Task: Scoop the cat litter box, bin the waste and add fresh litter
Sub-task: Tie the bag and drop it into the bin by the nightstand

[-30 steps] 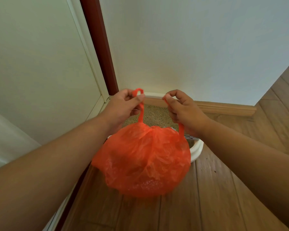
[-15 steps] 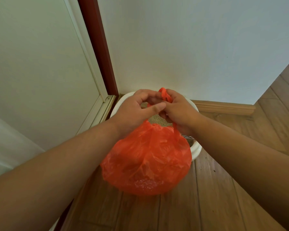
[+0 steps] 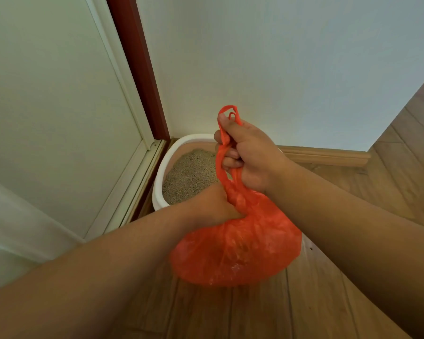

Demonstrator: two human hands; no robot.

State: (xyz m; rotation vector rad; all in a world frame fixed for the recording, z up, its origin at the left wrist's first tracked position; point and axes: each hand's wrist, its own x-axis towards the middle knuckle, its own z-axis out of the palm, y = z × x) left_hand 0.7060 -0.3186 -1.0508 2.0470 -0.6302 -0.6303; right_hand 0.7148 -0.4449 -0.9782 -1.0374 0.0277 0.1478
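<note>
Two hands: left hand (image 3: pixel 212 206), right hand (image 3: pixel 249 152). One orange plastic bag (image 3: pixel 238 248). One white litter box (image 3: pixel 179 152), far left. One wooden skirting board (image 3: pixel 328 156), far right.

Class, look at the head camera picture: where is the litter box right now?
In the head view, the white litter box sits on the wooden floor in the wall corner, left of centre, partly hidden behind the orange bag and both hands.

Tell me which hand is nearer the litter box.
Left. The left hand grips the orange bag at its neck, by the litter box rim; the right hand holds the handles higher up.
</note>
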